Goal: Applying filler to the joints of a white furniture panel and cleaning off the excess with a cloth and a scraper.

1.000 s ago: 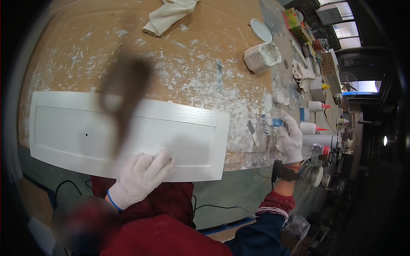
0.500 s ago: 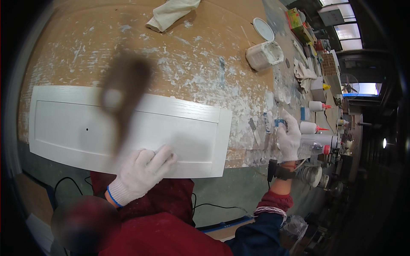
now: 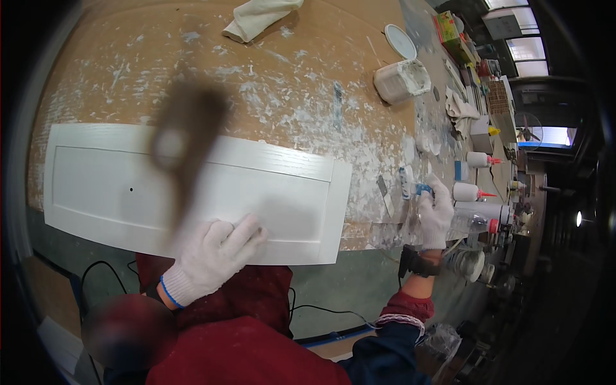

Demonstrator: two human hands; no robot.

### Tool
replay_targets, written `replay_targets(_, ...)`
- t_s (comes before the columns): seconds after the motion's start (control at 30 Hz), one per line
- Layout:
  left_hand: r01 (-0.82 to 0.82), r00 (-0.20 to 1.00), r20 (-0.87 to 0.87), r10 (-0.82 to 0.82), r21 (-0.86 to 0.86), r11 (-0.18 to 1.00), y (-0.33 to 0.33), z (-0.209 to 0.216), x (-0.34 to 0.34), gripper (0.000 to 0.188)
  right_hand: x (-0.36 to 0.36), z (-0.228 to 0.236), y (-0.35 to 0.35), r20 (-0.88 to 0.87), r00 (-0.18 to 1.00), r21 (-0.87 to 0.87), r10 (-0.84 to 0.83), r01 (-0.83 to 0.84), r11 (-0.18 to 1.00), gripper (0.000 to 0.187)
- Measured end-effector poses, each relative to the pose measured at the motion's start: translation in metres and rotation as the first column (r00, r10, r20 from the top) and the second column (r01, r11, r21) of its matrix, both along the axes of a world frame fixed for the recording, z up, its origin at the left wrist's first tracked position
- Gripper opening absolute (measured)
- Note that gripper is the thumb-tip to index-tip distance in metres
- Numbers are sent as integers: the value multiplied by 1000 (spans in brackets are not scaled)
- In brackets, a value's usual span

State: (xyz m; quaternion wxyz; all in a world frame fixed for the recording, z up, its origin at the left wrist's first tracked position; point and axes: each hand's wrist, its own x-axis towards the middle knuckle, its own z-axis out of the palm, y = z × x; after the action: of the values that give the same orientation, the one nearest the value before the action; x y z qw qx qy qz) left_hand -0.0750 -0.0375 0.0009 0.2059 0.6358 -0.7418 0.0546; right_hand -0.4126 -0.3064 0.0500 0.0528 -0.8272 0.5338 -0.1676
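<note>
A white panel with a raised frame (image 3: 308, 168) lies flat along the near edge of the table. My left hand (image 3: 208, 260), in a white knit glove, rests over its near edge. Its fingers are bent and close together against the panel's face; whatever they may hold is hidden. Farther right, my gloved right hand (image 3: 436, 215) pinches the blue end of a small blue-and-white tool (image 3: 405, 183) at the tabletop; its exact kind is unclear. Just left of that tool lies a flat grey blade (image 3: 385, 192). A dark, blurred shape (image 3: 192, 122) close to the camera covers part of the panel.
An open tub of white paste (image 3: 401, 82) stands at the back beside a round white lid (image 3: 400, 42). Bottles with red tips (image 3: 467, 192) line the right side. A pale cloth (image 3: 262, 18) lies at the far edge. White smears mark the brown tabletop (image 3: 269, 96).
My right hand has drawn slightly nearer to me, and its fingers look more closed around the blue end. The left hand stays on the panel. The whole view has shifted a little.
</note>
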Motion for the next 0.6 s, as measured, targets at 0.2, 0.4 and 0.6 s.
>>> replay_targets(0.2, 16, 999, -34, -16, -12, 1000, -1, 1, 0, 31, -2, 1, -4, -59, 998, 0, 23, -23, 1000, 35)
replay_targets(0.4, 14, 999, -31, -14, -9, 1000, -1, 0, 1, 32, 5, 9, -10, -18, 1000, 88, -12, 13, 996, 35)
replay_targets(0.6, -1, 1000, -3, 1, -15, 1000, 1, -4, 0, 33, 49, 15, 0, 465, 885, 208, 16, -127, 970, 37)
